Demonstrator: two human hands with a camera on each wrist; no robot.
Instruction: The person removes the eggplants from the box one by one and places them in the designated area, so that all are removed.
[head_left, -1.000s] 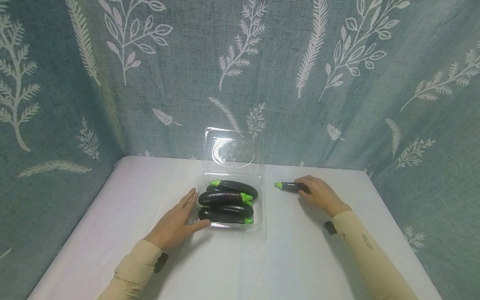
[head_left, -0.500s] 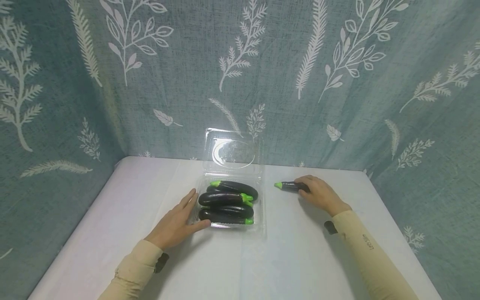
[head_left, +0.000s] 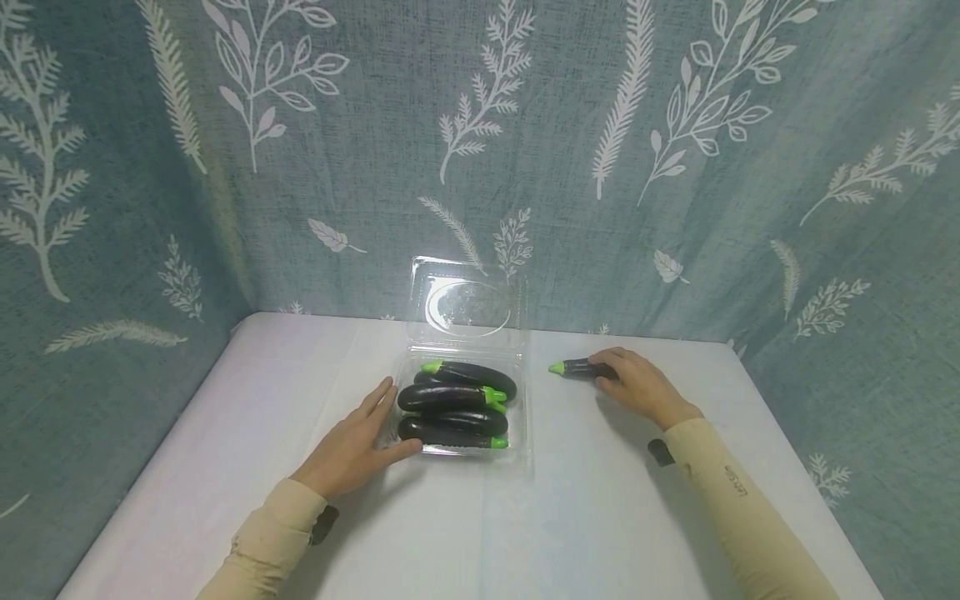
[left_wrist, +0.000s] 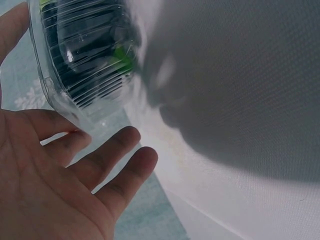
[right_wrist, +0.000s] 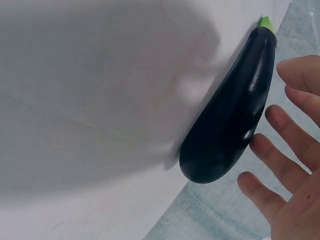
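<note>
Eggplant [right_wrist: 231,107] beneath the right hand [head_left: 637,387]

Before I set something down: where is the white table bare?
Widest: the front of the table, between the sleeves. Also bare: left of the left hand, out to the table's left edge. Crowded: the clear container, heaped with eggplants, and the narrow gap from it to the loose eggplant at the right hand.

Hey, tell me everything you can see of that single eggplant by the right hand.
The glossy, smooth-looking, near-black eggplant is long, tapering from a fat, rounded end to a bright green cap. It lies on its side on the white tabletop, to the right of the clear plastic container and apart from it, cap toward it. The bare right hand is at the eggplant's fat end; I can't tell whether they touch.
</note>
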